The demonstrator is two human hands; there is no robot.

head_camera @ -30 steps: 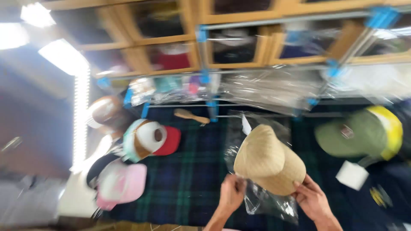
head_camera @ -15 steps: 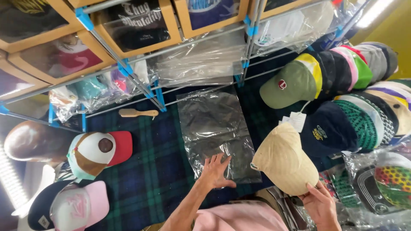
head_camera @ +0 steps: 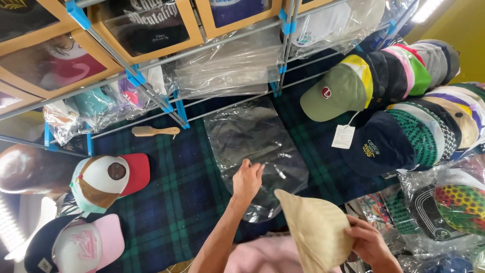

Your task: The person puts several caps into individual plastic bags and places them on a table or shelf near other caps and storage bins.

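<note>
Fingers of the left hand (head_camera: 247, 180) are pressing together on a clear plastic bag (head_camera: 255, 151) lying on dark tartan cloth (head_camera: 172, 192); the right hand (head_camera: 368, 243) is pinching a tan woven cap (head_camera: 316, 230) beside it.

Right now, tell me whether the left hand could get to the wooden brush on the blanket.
Probably yes. The left hand rests on the clear plastic bag, holding nothing, and only bare plaid blanket lies between it and the wooden brush. The brush lies in front of the rack's rails, not under them.
</note>
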